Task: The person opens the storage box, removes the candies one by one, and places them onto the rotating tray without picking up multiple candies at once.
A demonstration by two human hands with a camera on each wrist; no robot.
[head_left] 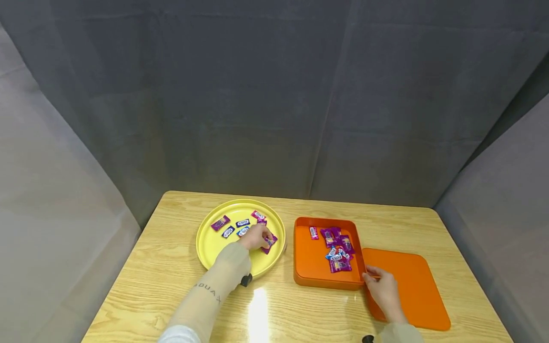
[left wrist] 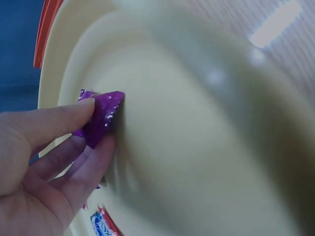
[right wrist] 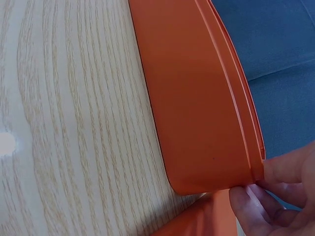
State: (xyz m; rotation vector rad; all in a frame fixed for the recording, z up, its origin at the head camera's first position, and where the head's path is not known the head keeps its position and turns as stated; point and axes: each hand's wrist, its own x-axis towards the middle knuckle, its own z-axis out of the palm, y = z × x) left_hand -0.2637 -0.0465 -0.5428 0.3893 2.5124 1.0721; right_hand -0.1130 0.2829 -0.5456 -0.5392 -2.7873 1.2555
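My left hand is over the right side of a round yellow tray. Its thumb and fingers pinch a purple-wrapped candy, seen closest in the left wrist view. Several small wrapped candies, among them a purple one and a dark blue one, lie on the tray. My right hand holds the rim of a square orange box at its near right corner; the right wrist view shows thumb and fingertips at that corner. Inside the box, purple candies and other small wrapped ones lie mostly toward the right.
A flat orange lid lies on the wooden table to the right of the box, partly behind my right hand. Dark grey cloth hangs behind the table, with lighter cloth panels at both sides.
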